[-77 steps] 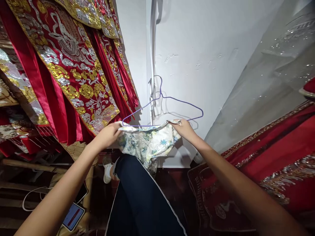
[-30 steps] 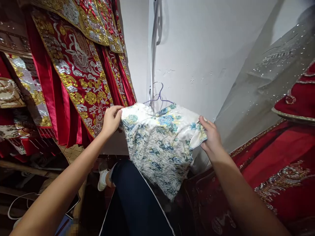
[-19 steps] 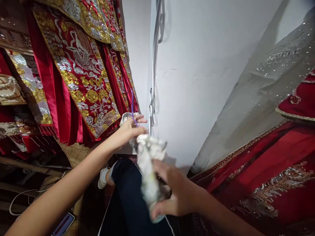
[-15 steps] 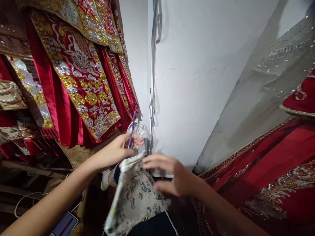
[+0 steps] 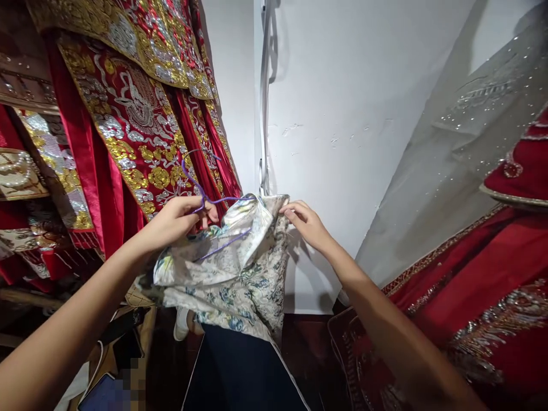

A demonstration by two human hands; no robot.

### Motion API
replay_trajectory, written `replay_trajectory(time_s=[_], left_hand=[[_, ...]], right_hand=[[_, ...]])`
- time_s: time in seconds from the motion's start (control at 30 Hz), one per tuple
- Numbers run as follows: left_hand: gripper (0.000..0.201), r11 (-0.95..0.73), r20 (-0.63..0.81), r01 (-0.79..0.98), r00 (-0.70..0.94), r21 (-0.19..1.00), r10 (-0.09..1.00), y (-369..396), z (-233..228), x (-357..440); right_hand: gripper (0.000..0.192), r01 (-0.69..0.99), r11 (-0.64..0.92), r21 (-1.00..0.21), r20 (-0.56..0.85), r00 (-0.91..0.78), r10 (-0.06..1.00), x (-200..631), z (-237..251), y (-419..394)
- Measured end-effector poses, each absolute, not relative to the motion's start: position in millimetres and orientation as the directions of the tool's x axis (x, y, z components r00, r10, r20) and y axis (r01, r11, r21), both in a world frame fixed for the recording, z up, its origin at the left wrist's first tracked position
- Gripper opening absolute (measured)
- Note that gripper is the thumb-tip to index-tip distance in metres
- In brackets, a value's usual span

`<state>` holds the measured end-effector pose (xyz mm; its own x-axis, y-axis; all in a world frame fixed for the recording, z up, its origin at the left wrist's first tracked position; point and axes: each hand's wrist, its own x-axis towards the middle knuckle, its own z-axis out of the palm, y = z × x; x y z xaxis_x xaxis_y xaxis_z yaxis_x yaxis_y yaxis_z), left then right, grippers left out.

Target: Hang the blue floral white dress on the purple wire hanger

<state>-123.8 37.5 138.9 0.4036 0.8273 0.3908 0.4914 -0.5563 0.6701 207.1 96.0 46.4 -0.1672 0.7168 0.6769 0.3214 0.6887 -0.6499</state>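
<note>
The left hand (image 5: 188, 217) curls its fingers round the neck of the purple hanger (image 5: 190, 178), while the right hand (image 5: 305, 224) pinches the upper right edge of the floral garment (image 5: 257, 279) between thumb and fingers; whether the left fingers also have hold of cloth, I cannot tell. Half a second ago the right hand was spread open and blurred, with no clear hold, and the garment hung in a narrower fold, lower down. Now its edge is raised and the cloth spreads wider, sagging below both hands. The hanger has tipped over too: earlier it showed as a nearly upright line, and now its hook curves above the garment's left side, one arm reaches the garment's top, and the lower bar shows slanting across the cloth.

The left forearm rises from below and left of the garment, its hand at the garment's upper left. The right forearm comes from below and right of the garment, fingers pointing left, to its upper right. Above and left of the garment hangs the red embroidered costume (image 5: 145, 128); below it are the dark trousers (image 5: 237, 368).
</note>
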Motion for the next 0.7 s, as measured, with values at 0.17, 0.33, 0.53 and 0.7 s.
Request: replay_trajectory(time_s=[0.17, 0.33, 0.53, 0.7], left_hand=[[0.029, -0.593, 0.441, 0.414, 0.409, 0.69, 0.799, 60.2, 141.3, -129.1], [0.027, -0.715, 0.632, 0.415, 0.343, 0.562, 0.695, 70.3, 133.9, -131.7], [0.042, -0.725, 0.909, 0.666, 0.173, 0.175, 0.378, 65.8, 123.1, -115.2], [0.025, -0.795, 0.967, 0.584, 0.067, 0.162, 0.246, 42.8, 97.9, -110.6]], right_hand=[[0.043, 0.088, 0.633, -0.769, 0.639, 0.077, 0.765, 209.3, 63.3, 97.4], [0.043, 0.065, 0.583, -0.81, 0.584, -0.01, 0.812, 207.6, 68.2, 87.4], [0.026, -0.319, 0.228, -0.92, 0.256, -0.046, 0.966, 199.7, 91.5, 77.8], [0.024, -0.399, 0.184, -0.898, 0.16, 0.093, 0.983, 219.2, 93.2, 101.7]])
